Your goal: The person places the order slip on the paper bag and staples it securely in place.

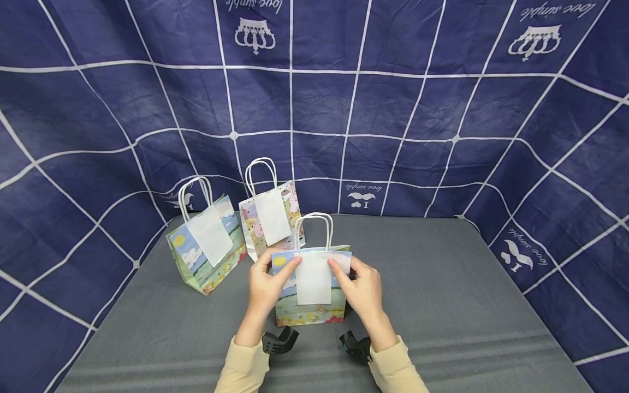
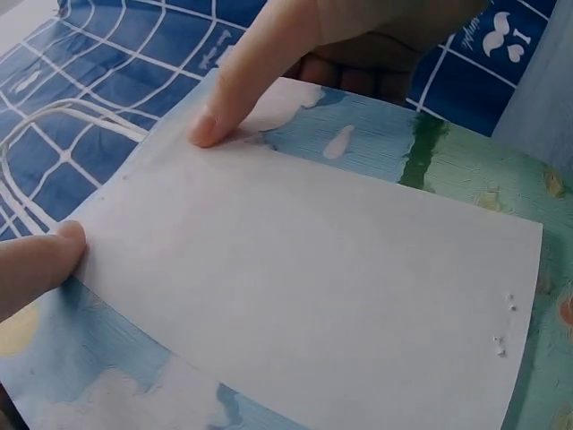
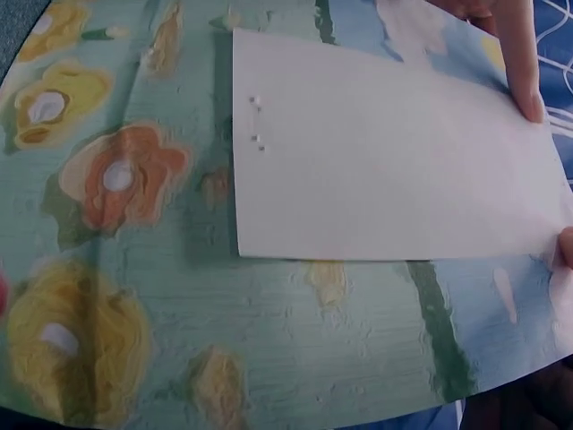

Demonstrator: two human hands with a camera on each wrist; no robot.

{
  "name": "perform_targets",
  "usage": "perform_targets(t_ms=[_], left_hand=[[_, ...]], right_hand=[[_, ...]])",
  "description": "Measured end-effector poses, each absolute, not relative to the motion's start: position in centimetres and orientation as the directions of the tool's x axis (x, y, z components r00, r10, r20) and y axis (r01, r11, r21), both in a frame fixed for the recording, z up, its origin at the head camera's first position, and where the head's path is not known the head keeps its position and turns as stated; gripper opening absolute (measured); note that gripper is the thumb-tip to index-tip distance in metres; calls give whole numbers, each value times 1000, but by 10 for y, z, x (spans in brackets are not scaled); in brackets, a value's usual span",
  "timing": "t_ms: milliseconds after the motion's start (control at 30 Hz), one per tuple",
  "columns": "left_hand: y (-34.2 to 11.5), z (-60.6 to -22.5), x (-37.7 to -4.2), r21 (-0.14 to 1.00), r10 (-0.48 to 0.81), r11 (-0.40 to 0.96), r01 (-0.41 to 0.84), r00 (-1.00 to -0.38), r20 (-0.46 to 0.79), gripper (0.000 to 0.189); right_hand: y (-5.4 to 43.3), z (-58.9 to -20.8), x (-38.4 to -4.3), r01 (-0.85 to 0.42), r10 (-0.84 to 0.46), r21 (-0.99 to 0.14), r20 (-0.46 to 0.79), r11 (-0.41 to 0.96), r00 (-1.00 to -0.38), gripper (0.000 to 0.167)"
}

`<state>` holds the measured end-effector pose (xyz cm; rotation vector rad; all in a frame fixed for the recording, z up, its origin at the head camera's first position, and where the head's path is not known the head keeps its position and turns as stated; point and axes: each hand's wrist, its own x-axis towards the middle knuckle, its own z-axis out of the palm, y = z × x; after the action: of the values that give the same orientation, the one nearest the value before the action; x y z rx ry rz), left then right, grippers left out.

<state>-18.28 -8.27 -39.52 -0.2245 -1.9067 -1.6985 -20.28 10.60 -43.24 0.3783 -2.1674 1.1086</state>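
A small paper gift bag [image 1: 310,315] stands upright in front of me, painted with sky, clouds and flowers. A blank white paper sheet [image 1: 314,281] lies on its front, below two white cord handles [image 1: 314,216]. My left hand [image 1: 266,284] grips the bag's upper left side and my right hand [image 1: 366,288] its upper right. Each thumb presses near a top corner of the sheet, while the other fingers are mostly hidden behind the bag. In the right wrist view, tiny raised bumps show near the sheet's lower edge [image 3: 258,143].
Two more gift bags with white sheets stand at the back left: a similar flowered one [image 1: 208,281] and one with cartoon animals [image 1: 292,203]. They rest on a grey cloth surface [image 1: 442,284]. A blue checked curtain [image 1: 383,103] encloses the back and sides.
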Motion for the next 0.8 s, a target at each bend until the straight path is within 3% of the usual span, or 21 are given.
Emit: perform_targets(t_ms=[200, 500, 800], left_hand=[[-84, -396, -184, 887, -225, 123, 446, -858, 462, 14], [-88, -398, -185, 879, -211, 104, 465, -853, 477, 11], [-93, -398, -187, 878, -244, 85, 471, -845, 476, 10]], right_hand=[[107, -432, -203, -531, 46, -592, 692, 607, -720, 17], [108, -432, -204, -544, 41, -611, 686, 575, -727, 20], [120, -435, -211, -527, 52, -752, 592, 396, -805, 27]])
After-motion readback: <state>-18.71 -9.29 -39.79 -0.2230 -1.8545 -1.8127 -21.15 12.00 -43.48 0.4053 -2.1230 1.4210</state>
